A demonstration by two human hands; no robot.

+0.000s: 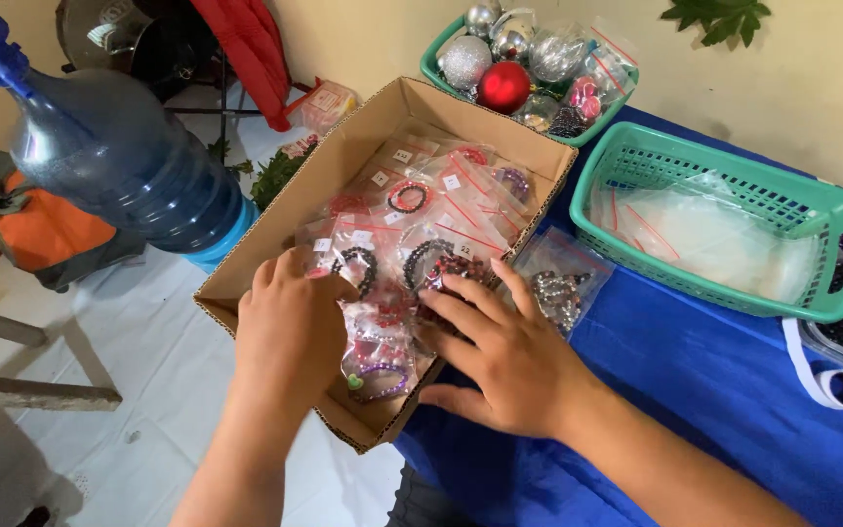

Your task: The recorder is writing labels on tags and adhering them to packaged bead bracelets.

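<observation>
A shallow cardboard box (343, 156) lies on the blue tablecloth's left edge, filled with several clear bags of bead bracelets (412, 200). My left hand (290, 327) reaches into the box's near end, fingers curled down onto the bags there. My right hand (500, 351) rests flat over the box's near right rim, fingertips on a bag holding a dark bracelet (441, 268). One bagged silver bracelet (558, 293) lies on the cloth just outside the box, beside my right hand.
A green basket (812, 210) with empty clear bags stands at right. Another green basket (441, 39) of shiny ball ornaments sits behind the box. A large blue water jug (119, 161) stands on the floor at left. A white ribbon loop (836, 385) lies at far right.
</observation>
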